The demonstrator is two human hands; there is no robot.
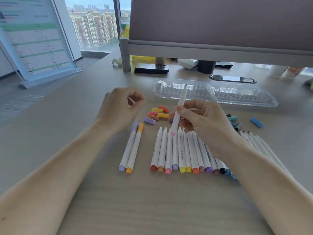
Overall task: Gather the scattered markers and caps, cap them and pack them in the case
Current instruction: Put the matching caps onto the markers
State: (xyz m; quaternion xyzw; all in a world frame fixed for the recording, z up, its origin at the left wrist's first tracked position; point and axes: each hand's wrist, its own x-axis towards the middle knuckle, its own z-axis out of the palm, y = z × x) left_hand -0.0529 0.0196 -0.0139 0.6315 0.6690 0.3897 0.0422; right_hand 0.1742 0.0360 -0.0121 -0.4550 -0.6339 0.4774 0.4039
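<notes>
Now right hand [203,122] grips uncapped marker [181,97] tip-up over marker row [182,153]; left hand [118,107] curled, empty, just left of loose caps [157,114].

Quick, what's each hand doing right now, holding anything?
Left hand: fingers curled, nothing visible in it.
Right hand: grips a white uncapped marker pen with a pink end band.
</notes>
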